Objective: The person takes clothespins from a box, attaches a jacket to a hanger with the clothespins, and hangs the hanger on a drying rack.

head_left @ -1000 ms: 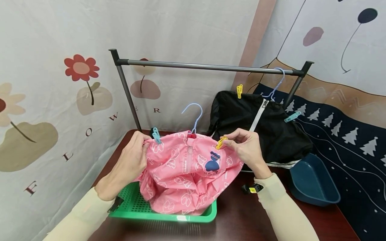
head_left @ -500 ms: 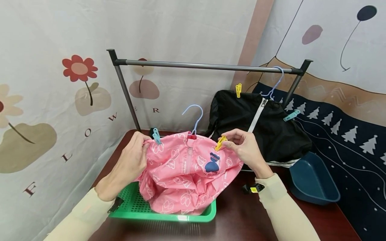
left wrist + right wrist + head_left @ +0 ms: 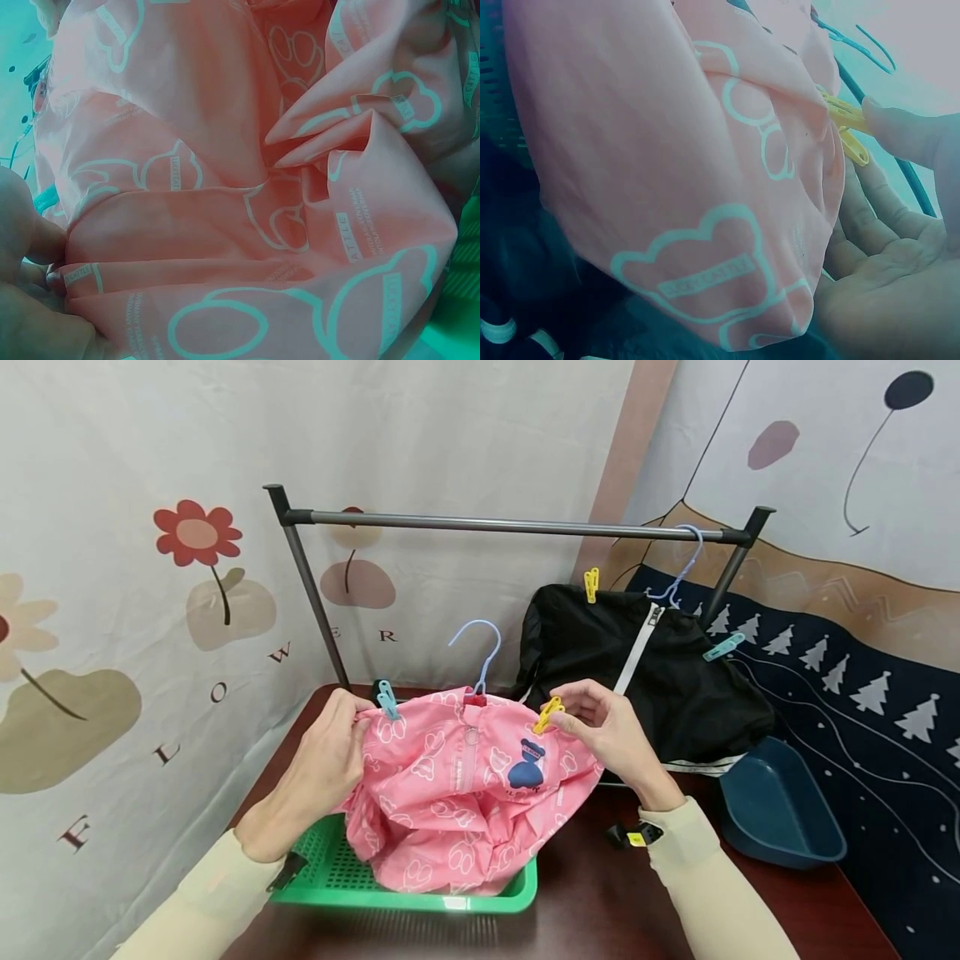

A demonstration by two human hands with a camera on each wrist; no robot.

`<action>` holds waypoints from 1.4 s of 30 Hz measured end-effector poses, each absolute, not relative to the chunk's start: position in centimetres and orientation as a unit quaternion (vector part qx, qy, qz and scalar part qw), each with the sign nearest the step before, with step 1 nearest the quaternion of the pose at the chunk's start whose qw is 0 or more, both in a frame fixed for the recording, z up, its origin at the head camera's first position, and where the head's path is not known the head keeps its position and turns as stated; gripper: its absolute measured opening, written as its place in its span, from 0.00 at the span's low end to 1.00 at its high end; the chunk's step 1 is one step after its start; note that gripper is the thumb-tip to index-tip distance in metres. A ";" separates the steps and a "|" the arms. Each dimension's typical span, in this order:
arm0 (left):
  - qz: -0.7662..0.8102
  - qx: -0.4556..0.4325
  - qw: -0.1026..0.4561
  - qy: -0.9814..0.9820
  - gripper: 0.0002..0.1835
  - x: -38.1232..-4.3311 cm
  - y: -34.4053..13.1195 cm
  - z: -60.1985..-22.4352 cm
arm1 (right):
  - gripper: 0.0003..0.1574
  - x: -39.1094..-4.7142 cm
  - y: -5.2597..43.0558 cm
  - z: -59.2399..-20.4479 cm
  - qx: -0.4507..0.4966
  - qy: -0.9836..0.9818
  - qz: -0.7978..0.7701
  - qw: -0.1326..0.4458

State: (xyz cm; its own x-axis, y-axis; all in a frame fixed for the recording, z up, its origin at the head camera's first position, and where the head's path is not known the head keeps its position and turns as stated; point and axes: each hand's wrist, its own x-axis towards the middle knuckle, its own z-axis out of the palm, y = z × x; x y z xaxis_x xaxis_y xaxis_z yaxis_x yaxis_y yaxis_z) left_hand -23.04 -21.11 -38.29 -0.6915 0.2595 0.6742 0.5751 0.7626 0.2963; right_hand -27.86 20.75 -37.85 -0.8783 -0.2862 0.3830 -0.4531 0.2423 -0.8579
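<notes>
A pink jacket (image 3: 442, 777) with white outlines and a blue bear print hangs over a green basket (image 3: 337, 893), on a blue hanger (image 3: 487, 643). My left hand (image 3: 322, 764) pinches its shoulder at the left, beside a blue clothespin (image 3: 387, 700) clipped there. In the left wrist view, fingers (image 3: 45, 322) grip the pink cloth. At the opposite shoulder, my right hand (image 3: 611, 727) holds a yellow clothespin (image 3: 549, 715) between thumb and fingers. The right wrist view has the thumb against one handle of that clothespin, its tip at the cloth.
A metal rack (image 3: 480, 522) stands behind. From its right end hangs a black jacket (image 3: 585, 652) with a white zip, a yellow clothespin (image 3: 592, 585) and a blue one. A dark blue bin (image 3: 783, 814) sits at the right on the brown table (image 3: 585, 893).
My right hand's thumb has eased back slightly along the yellow clothespin, showing more of it. My left hand and the pink jacket stay nearly in place; the head view shifts a little.
</notes>
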 end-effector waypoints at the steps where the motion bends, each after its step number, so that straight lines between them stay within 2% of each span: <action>1: -0.251 -0.236 0.315 -0.884 0.11 -23.0 -21.1 -38.3 | 0.25 -27.9 20.8 -37.9 0.236 -0.785 0.568 0.074; 22: -0.253 -0.229 0.313 -0.886 0.10 -23.1 -21.2 -38.3 | 0.33 -28.0 21.9 -39.4 0.273 -0.814 0.512 0.027; 28: -0.253 -0.231 0.311 -0.887 0.11 -23.1 -21.1 -38.3 | 0.27 -28.1 22.0 -39.8 0.265 -0.832 0.487 -0.003; 36: -0.250 -0.231 0.307 -0.889 0.12 -23.1 -21.1 -38.2 | 0.27 -28.1 22.1 -40.1 0.250 -0.854 0.455 -0.041; 42: -0.254 -0.230 0.308 -0.888 0.11 -23.1 -21.1 -38.2 | 0.22 -28.2 22.1 -40.6 0.248 -0.847 0.468 -0.055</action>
State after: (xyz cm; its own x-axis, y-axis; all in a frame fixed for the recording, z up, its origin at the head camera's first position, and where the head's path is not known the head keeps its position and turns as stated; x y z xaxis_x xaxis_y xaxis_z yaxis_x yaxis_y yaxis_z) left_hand -23.10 -21.08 -38.22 -0.7046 0.2513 0.6636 0.5642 0.7656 0.3091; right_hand -28.25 22.09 -40.57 -0.8715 -0.4704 0.1386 -0.3680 0.4403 -0.8190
